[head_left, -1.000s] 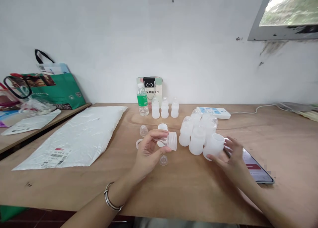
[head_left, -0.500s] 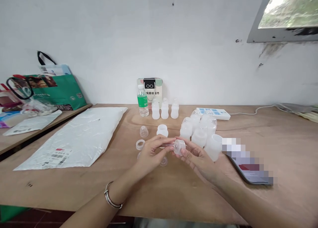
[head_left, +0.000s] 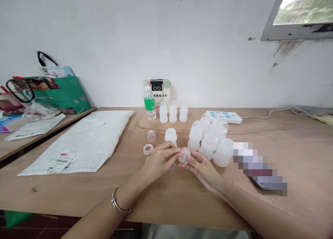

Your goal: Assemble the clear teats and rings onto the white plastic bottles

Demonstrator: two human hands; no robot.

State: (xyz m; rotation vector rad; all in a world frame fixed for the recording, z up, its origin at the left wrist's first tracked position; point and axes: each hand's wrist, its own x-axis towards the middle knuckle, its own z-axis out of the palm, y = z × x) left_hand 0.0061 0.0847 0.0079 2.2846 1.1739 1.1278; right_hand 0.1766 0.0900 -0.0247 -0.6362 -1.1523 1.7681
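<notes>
My left hand (head_left: 160,161) and my right hand (head_left: 200,166) meet over the wooden table (head_left: 182,194), both pinching a small translucent white screw cap with a clear teat (head_left: 184,155). A metal bangle (head_left: 118,205) sits on my left wrist. Just behind stands an open white bottle body (head_left: 171,136). To the right is a cluster of several white baby bottles (head_left: 210,138), the nearest one open-topped (head_left: 223,152). A clear dome cover (head_left: 151,135), a white ring (head_left: 148,149) and a clear piece (head_left: 172,167) lie near my left hand.
Three assembled bottles (head_left: 173,112) and a green-labelled water bottle (head_left: 149,103) stand at the back by a small printed bag (head_left: 158,90). A white plastic mailer (head_left: 78,142) lies left, a power strip (head_left: 224,116) back right, a blurred phone (head_left: 260,168) right. Bags (head_left: 52,90) occupy a side table.
My right hand left the open bottle at the right and came across to join my left hand on the cap piece; both hands now grip it lower, close over the table.
</notes>
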